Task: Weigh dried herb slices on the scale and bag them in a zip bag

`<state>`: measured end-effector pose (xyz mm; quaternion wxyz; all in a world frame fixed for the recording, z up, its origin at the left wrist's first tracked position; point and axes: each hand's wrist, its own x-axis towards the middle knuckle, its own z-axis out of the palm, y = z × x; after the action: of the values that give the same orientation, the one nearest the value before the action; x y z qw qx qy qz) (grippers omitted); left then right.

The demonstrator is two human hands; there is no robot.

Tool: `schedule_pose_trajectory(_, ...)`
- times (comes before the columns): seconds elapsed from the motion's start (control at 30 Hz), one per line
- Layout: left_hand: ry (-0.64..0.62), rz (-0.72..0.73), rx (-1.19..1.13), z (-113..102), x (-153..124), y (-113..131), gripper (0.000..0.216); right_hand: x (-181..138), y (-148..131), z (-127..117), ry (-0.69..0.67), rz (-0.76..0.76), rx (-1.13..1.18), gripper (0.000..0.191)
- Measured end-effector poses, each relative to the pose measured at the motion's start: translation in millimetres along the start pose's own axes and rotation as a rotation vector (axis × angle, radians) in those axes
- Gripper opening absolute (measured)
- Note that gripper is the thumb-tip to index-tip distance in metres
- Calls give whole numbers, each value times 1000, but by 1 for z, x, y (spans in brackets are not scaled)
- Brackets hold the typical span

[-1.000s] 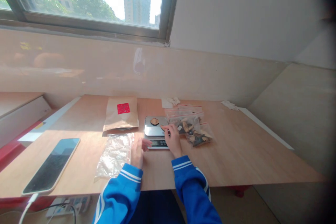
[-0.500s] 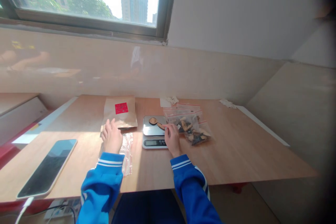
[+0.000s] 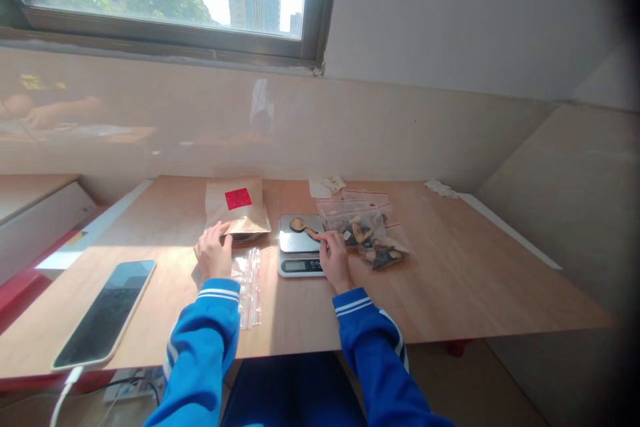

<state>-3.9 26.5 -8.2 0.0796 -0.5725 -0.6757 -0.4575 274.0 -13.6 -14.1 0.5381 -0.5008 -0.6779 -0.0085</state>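
Observation:
A wooden spoon (image 3: 311, 232) lies with its bowl over the steel plate of a kitchen scale (image 3: 301, 245). Its handle end is pinched between the fingers of my right hand (image 3: 336, 260) at the scale's right side. My left hand (image 3: 214, 252) is at the near left corner of a brown paper bag (image 3: 216, 203) with a red label, thumb and fingers closed on its edge. The bag's near mouth gapes slightly and shows something dark inside. Beneath and beside my left wrist lie flat clear zip bags (image 3: 251, 290).
Right of the scale, several zip bags (image 3: 383, 250) hold dried brown and dark pieces. Crumpled tissue (image 3: 333, 183) lies behind. A phone (image 3: 107, 317) with a white charging cable (image 3: 66, 390) rests at left. Another crumpled paper (image 3: 441, 189) sits at the back right.
My left hand has gone from hovering with loose fingers to closing on the paper bag's edge. My right hand keeps hold of the spoon. The view has shifted slightly.

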Motion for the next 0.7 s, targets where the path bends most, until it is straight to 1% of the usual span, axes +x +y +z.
schedule_pose_trajectory(0.07, 50, 17, -18, 2, 1, 1, 23, -2, -9, 3, -52, -99, -18, 31)
schedule_pose_trajectory(0.13, 106, 47, -33, 3, 1, 1, 21, -4, -24, 11, -132, -248, -15, 34)
schedule_pose_trajectory(0.2, 168, 80, -50, 4, 1, 1, 21, -7, -46, 26, -247, -396, 12, 38)
schedule_pose_trajectory(0.23, 195, 96, -60, 3, 1, 1, 23, -8, -58, 36, -290, -439, 26, 40)
schedule_pose_trajectory(0.27, 217, 112, -71, 2, 0, 1, 24, -9, -70, 46, -304, -474, 34, 41)
schedule_pose_trajectory(0.3, 233, 129, -81, 1, 0, 2, 24, -10, -82, 57, -307, -475, 26, 41)
schedule_pose_trajectory(0.37, 253, 161, -97, -3, -1, 3, 24, -12, -103, 77, -297, -438, -13, 38)
schedule_pose_trajectory(0.4, 262, 175, -103, -5, -2, 3, 23, -12, -112, 85, -296, -388, -38, 35)
schedule_pose_trajectory(0.47, 275, 197, -108, -7, -4, 4, 24, -12, -122, 99, -314, -238, -84, 29)
schedule_pose_trajectory(0.53, 272, 205, -105, -9, -7, 5, 26, -12, -123, 110, -347, -69, -110, 25)
schedule_pose_trajectory(0.6, 216, 226, -105, -10, -9, 7, 29, -11, -118, 120, -356, 68, -103, 26)
schedule_pose_trajectory(0.63, 174, 246, -106, -11, -10, 8, 29, -10, -115, 126, -351, 110, -90, 27)
schedule_pose_trajectory(0.7, 95, 282, -103, -11, -11, 10, 30, -7, -109, 137, -332, 131, -44, 30)
